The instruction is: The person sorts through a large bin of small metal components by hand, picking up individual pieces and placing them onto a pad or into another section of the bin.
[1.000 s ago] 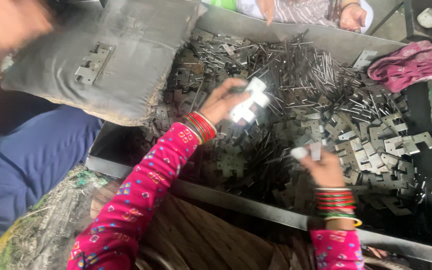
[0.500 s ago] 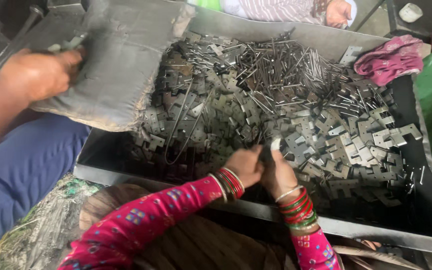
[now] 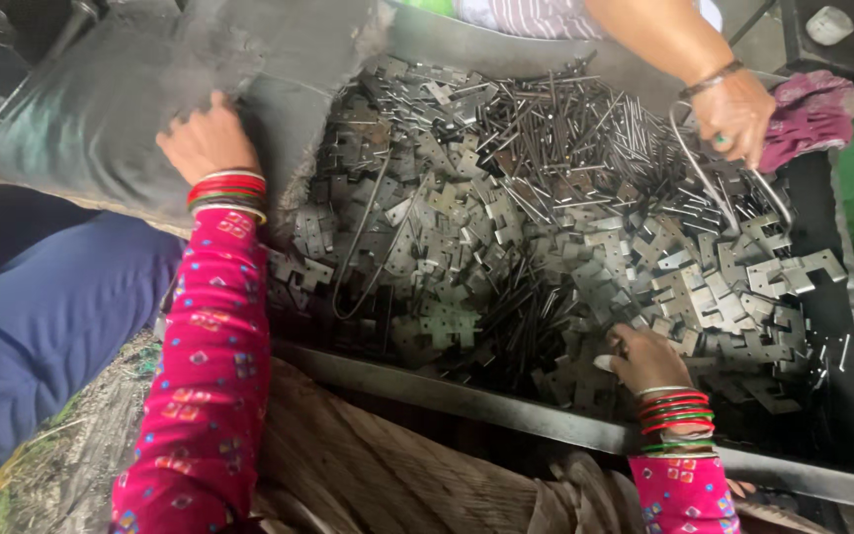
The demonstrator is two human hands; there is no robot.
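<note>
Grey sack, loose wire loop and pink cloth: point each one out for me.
grey sack [image 3: 101, 109], head view, its bulging side.
wire loop [image 3: 356, 259], head view, its left strand.
pink cloth [image 3: 811, 111], head view, its bunched middle.
</note>
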